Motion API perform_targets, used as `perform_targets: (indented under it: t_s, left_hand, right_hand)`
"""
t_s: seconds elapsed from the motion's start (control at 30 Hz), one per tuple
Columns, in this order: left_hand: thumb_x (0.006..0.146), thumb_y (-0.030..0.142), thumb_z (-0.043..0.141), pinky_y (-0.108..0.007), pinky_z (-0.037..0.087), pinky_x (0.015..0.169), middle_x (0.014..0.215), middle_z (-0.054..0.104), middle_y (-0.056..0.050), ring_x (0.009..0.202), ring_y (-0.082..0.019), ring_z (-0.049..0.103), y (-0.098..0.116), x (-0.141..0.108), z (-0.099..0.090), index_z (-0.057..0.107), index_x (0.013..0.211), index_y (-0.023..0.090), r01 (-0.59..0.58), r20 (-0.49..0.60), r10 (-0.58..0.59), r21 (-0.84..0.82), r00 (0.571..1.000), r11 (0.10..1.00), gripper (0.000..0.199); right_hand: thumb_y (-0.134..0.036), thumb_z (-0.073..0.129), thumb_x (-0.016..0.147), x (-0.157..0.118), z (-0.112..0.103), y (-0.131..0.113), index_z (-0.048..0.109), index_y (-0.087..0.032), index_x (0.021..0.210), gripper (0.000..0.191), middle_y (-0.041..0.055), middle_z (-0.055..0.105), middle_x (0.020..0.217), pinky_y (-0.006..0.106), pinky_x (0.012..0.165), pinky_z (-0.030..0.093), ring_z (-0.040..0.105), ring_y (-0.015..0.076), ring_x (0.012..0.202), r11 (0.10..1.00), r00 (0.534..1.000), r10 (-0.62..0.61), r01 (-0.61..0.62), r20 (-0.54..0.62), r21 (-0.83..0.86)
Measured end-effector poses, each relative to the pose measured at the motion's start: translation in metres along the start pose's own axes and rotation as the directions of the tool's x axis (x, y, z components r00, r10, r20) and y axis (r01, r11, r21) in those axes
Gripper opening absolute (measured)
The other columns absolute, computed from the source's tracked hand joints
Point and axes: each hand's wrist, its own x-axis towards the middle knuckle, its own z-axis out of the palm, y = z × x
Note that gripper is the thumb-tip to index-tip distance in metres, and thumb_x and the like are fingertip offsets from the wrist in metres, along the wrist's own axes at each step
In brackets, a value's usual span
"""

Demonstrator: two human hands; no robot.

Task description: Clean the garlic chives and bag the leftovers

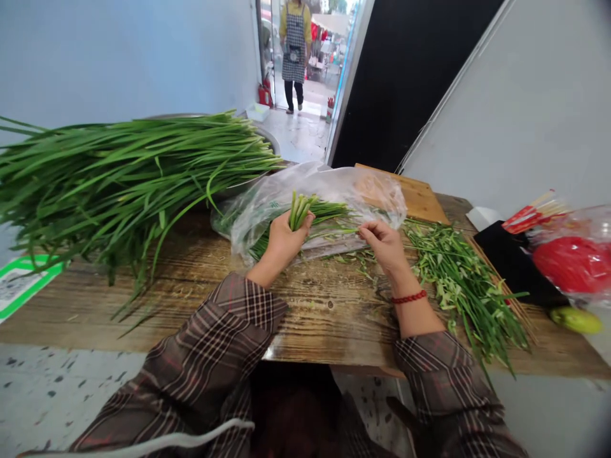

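My left hand (285, 240) is closed around a small bunch of garlic chives (300, 210), their pale cut ends pointing up out of the fist. To its right, my right hand (382, 243) pinches the end of a thin chive stalk (351, 230) between thumb and fingertips. Behind both hands lies an open clear plastic bag (315, 175) with more chives (329, 208) in it. A large heap of long green chives (133, 172) rests in a metal bowl (270, 138) on the left. Beside my right forearm is a loose pile of trimmings and leaves (463, 280).
The wooden table (329, 318) has bits scattered over it. A wooden board (422, 196) lies behind the bag. At right are a black box (513, 261), a red bundle in plastic (573, 264) and a yellow-green object (577, 319). A person in a checked apron (294, 48) stands in the doorway.
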Motion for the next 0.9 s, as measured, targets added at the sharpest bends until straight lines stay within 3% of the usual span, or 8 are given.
perform_targets:
  t_s: [0.1,0.23,0.37,0.6,0.77,0.9]
  left_hand:
    - [0.081,0.037,0.064,-0.026,0.047,0.057,0.065,0.064,-0.001,0.056,-0.014,0.057,0.002,-0.001,0.002,0.067,0.083,0.018,0.026,0.03,-0.025,-0.029,0.999,0.999,0.02]
    - [0.081,0.04,0.064,-0.031,0.051,0.077,0.087,0.074,-0.007,0.081,-0.021,0.066,0.006,-0.003,0.002,0.072,0.084,0.016,-0.034,0.102,0.026,0.085,0.994,0.996,0.025]
    - [0.083,0.037,0.063,-0.034,0.05,0.086,0.094,0.076,-0.007,0.09,-0.023,0.068,0.011,-0.007,0.003,0.075,0.089,0.017,-0.07,0.209,0.042,0.129,0.977,0.989,0.025]
    - [0.082,0.031,0.063,-0.032,0.05,0.085,0.093,0.076,-0.007,0.091,-0.023,0.069,0.013,-0.008,0.005,0.075,0.088,0.016,-0.088,0.302,0.042,0.141,0.952,0.986,0.02]
    - [0.08,0.035,0.064,-0.031,0.049,0.076,0.082,0.073,-0.005,0.081,-0.023,0.067,0.003,-0.007,0.006,0.073,0.085,0.014,-0.076,0.312,0.001,0.23,0.95,0.97,0.023]
    - [0.078,0.036,0.066,-0.028,0.046,0.07,0.076,0.068,-0.002,0.072,-0.018,0.06,-0.001,-0.007,0.007,0.069,0.078,0.014,-0.162,0.391,0.041,0.281,0.919,0.946,0.022]
  right_hand:
    - [-0.041,0.066,0.078,-0.001,-0.001,-0.003,0.066,-0.02,0.08,0.022,-0.001,0.064,0.072,0.027,0.067,0.045,0.057,0.0128,0.068,1.0,1.0,-0.017,0.016,0.015,0.025]
    - [-0.039,0.064,0.08,-0.003,0.003,-0.01,0.067,-0.02,0.084,0.019,-0.0007,0.065,0.075,0.027,0.068,0.047,0.058,0.0129,0.069,0.997,0.997,-0.043,0.039,0.061,0.062]
    - [-0.04,0.063,0.083,-0.008,0.009,-0.015,0.067,-0.021,0.087,0.02,0.0,0.065,0.075,0.028,0.067,0.046,0.058,0.0138,0.069,0.998,0.994,-0.053,0.049,0.096,0.041]
    - [-0.039,0.061,0.085,-0.012,0.013,-0.013,0.067,-0.02,0.089,0.02,0.0001,0.063,0.075,0.028,0.066,0.045,0.057,0.0136,0.069,0.998,0.99,-0.06,0.058,0.128,0.017]
    - [-0.035,0.06,0.086,-0.012,0.013,-0.013,0.067,-0.021,0.09,0.016,-0.0005,0.062,0.075,0.028,0.066,0.045,0.056,0.0129,0.068,0.996,0.991,-0.087,0.083,0.1,0.042]
    - [-0.037,0.062,0.084,-0.012,0.018,-0.014,0.066,-0.021,0.089,0.017,-0.0007,0.063,0.074,0.028,0.065,0.046,0.057,0.0131,0.067,0.996,0.997,-0.065,0.062,0.044,0.061]
